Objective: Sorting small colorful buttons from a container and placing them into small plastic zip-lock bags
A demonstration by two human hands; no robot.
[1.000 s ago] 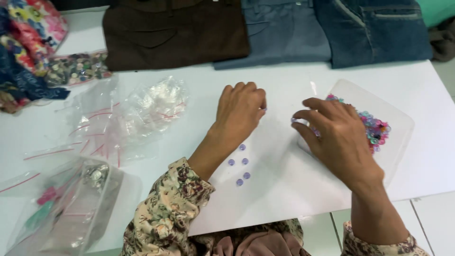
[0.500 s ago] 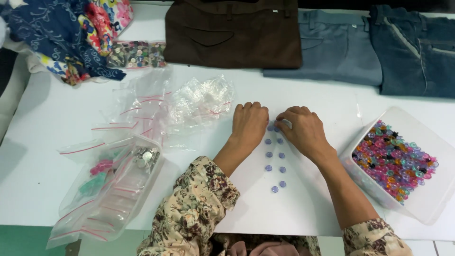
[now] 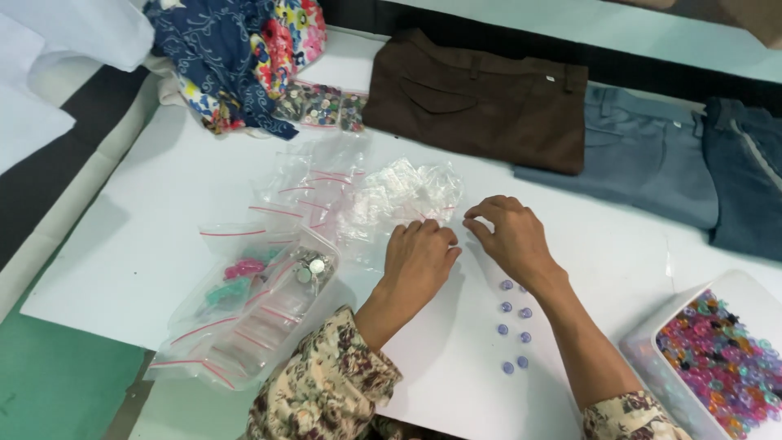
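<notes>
A white worktop (image 3: 147,244) carries brown trousers (image 3: 481,102) and blue jeans (image 3: 652,155) along its far edge, and a tray of coloured buttons (image 3: 721,358) at the near right corner. Clear zip bags (image 3: 269,285) lie left of centre. The left hand (image 3: 417,259) rests curled, palm down. The right hand (image 3: 509,236) pinches its fingertips narrowly; whether it holds anything cannot be told. Small lilac buttons (image 3: 513,326) sit in two rows just below it.

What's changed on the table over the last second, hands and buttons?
The right hand left the white tray of coloured buttons and joined the left hand at the top of the two columns of small blue buttons. The columns grew longer. The clear zip bags and the folded trousers stayed put.
</notes>
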